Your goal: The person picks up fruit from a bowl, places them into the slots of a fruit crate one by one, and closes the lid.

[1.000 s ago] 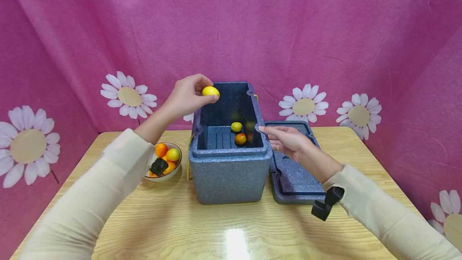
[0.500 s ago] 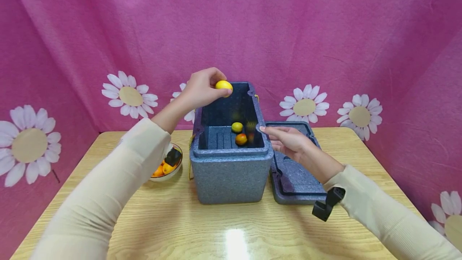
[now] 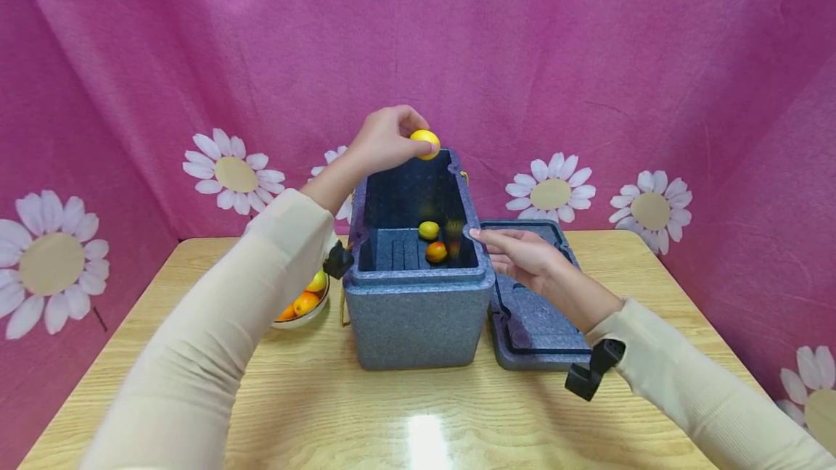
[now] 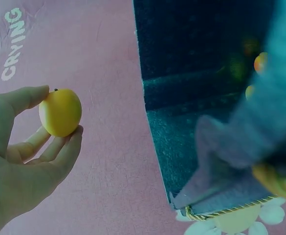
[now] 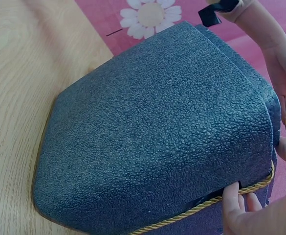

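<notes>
My left hand (image 3: 388, 142) pinches a small yellow fruit (image 3: 426, 143) between thumb and fingertips, high over the far end of a grey foam box (image 3: 418, 328). A short dark stem shows on the fruit (image 4: 62, 112) in the left wrist view. Inside the lidless box lie a yellow-green fruit (image 3: 428, 231) and a red-orange fruit (image 3: 436, 251). My right hand (image 3: 525, 256) holds the box's right side, thumb on the rim and fingers below it. In the right wrist view those fingers (image 5: 233, 196) reach a yellow twisted cord (image 5: 201, 207) along the box wall.
Left of the box stands a white bowl (image 3: 299, 322) with several orange and yellow fruits, partly hidden by my left sleeve (image 3: 261, 267). The grey lid (image 3: 538, 321) lies right of the box on the wooden table (image 3: 313, 412). A pink flowered cloth (image 3: 418, 35) hangs behind.
My left hand has carried the yellow fruit right and upward, from the box's left rim to above its far end; the sleeve now covers more of the bowl. My right hand stays put.
</notes>
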`<action>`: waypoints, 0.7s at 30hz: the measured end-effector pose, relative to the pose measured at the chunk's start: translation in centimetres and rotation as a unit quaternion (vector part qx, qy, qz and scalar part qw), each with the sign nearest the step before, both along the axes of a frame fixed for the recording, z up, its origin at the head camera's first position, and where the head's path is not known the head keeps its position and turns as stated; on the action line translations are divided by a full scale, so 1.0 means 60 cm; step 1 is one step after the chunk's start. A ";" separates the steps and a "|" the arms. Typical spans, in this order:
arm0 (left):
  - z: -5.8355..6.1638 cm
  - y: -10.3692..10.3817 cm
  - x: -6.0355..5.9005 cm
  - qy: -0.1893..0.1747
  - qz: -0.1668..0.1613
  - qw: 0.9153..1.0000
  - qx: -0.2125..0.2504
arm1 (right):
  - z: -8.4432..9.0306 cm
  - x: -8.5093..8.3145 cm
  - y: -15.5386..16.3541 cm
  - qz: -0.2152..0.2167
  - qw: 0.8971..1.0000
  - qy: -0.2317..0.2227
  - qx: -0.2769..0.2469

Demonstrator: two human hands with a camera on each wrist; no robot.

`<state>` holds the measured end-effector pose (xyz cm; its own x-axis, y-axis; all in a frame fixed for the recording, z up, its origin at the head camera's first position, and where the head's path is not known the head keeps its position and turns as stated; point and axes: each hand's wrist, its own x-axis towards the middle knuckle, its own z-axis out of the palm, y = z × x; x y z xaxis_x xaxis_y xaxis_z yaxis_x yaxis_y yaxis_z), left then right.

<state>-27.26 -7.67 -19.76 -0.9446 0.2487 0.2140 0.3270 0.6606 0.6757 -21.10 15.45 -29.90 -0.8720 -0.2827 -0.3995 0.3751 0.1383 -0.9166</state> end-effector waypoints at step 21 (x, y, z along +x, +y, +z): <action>-0.003 0.034 -0.077 -0.128 0.067 0.981 0.128 | 0.009 0.009 0.002 -0.005 1.000 -0.013 0.000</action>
